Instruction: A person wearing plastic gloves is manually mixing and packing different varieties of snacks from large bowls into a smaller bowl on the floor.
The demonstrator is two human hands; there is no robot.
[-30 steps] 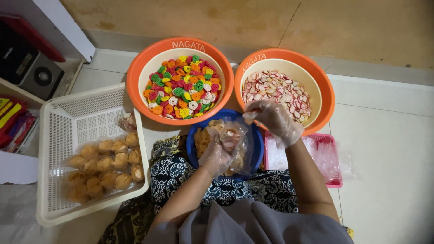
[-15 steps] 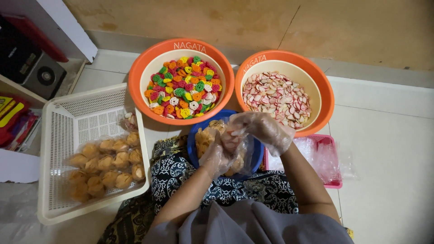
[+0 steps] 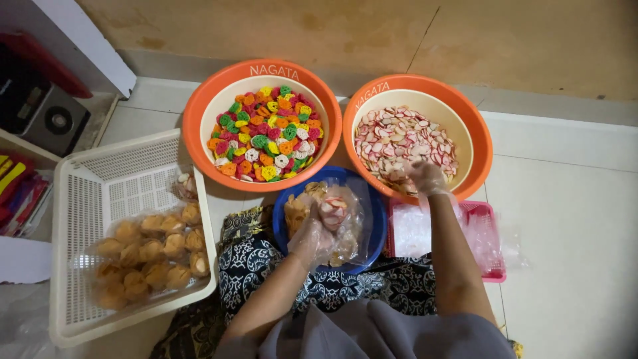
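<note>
Plastic bag (image 3: 342, 216) sits centre frame over the blue bowl (image 3: 379, 219), gripped at its mouth by the gloved left hand (image 3: 312, 236). Right hand (image 3: 425, 178), fingers curled into pink-white crackers (image 3: 399, 139), is up-right of the bag; contents unclear.

Right hand (image 3: 425, 178) left the clear bag (image 3: 342, 219) — now in the pink-and-white chips (image 3: 399, 139)

Two glossy orange plastic basins (image 3: 199, 126) at twelve o'clock, thin clear film gloves on the left hand (image 3: 312, 236) and right hand (image 3: 425, 178), crinkled clear plastic bag (image 3: 345, 219), smooth blue plastic bowl (image 3: 377, 219), matt white perforated plastic basket (image 3: 80, 193) at nine o'clock, patterned cloth (image 3: 266, 266), satin floor tiles (image 3: 571, 199)
</note>
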